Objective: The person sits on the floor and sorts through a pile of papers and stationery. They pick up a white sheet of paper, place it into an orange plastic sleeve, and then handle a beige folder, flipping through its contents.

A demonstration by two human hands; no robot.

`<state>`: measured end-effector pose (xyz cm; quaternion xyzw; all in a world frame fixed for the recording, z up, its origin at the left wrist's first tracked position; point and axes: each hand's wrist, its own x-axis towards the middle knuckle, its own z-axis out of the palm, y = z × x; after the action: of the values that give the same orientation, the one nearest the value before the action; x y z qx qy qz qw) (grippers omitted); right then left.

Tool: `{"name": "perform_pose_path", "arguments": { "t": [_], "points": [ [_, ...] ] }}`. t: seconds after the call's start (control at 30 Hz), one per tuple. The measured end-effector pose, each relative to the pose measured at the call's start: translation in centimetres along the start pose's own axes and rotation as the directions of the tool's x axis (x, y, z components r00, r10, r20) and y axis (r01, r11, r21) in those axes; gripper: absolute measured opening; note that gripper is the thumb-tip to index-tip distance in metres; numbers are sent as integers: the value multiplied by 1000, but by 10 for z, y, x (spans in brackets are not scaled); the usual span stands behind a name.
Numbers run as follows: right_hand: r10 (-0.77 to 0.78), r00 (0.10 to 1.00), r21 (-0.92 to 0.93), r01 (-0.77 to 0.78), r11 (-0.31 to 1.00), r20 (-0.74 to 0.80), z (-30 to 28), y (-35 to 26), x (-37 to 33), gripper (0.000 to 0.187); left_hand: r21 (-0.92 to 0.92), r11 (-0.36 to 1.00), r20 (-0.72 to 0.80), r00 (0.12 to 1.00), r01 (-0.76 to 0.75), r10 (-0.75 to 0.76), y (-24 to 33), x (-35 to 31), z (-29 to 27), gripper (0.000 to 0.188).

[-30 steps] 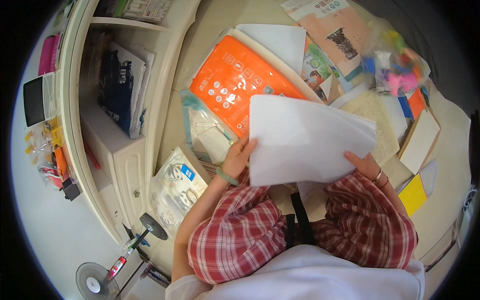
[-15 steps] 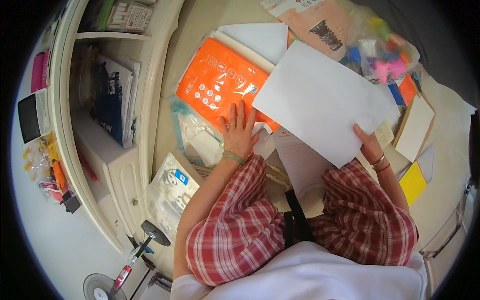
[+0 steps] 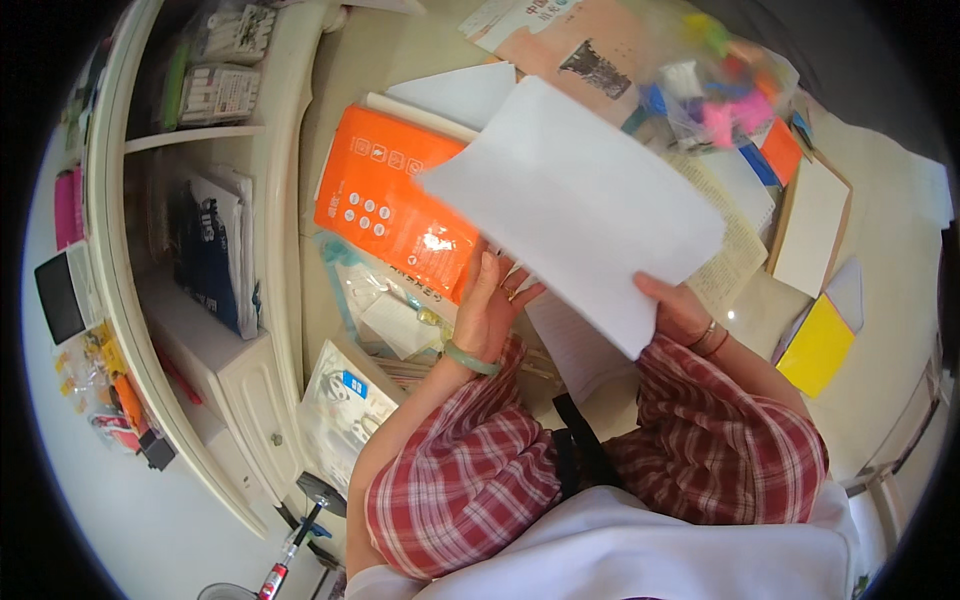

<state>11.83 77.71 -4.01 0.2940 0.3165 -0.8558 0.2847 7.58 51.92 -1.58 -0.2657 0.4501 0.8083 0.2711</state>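
A stack of plain white paper (image 3: 590,190) is up off the floor, its left end slightly curved. My right hand (image 3: 680,312) grips its near right edge, thumb on top and fingers underneath. My left hand (image 3: 485,305), with a green bangle at the wrist, is turned sideways with the fingers apart, close beside the paper's near edge; it holds nothing, and some fingertips are partly hidden. Just beyond it lies a shiny orange package (image 3: 390,190), its right part covered by the paper. Between my knees sits a lined sheet (image 3: 575,345), partly under the paper.
To the left stands a white cabinet (image 3: 285,220) with open shelves. Right of the paper are a printed page (image 3: 735,225), a white-faced board (image 3: 808,235) and a yellow card (image 3: 820,345). Farther off are a clear bag of colourful pieces (image 3: 715,95) and a peach-coloured book (image 3: 570,50).
My left hand has come off the orange package and turned toward the paper. The right hand has brought the paper leftward and nearer, uncovering a printed page on the right. The view has shifted slightly.
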Motion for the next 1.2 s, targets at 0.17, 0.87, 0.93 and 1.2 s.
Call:
{"name": "perform_pose_path", "arguments": {
  "t": [0.17, 0.87, 0.93, 1.2],
  "points": [
    [-48, 998, -403, 64, 913, 50, -16, 34, 1, 52, -173, 984, 17, 999, 44, -42, 10, -6, 16, 66],
    [-435, 853, -276, 361, 891, -288, -89, -121, 88, 41, 34, 992, -287, 952, 122, -107, -18, 6, -17, 50],
    [-521, 794, -395, 390, 832, -313, -94, -100, 71, 31, 24, 994, -264, 960, 108, -98, -22, 7, -21, 50],
    [-605, 676, -321, 513, 796, -421, -124, -80, 30, 16, 43, 989, -249, 961, 139, -124, -26, 17, -26, 53]
  ]
}}
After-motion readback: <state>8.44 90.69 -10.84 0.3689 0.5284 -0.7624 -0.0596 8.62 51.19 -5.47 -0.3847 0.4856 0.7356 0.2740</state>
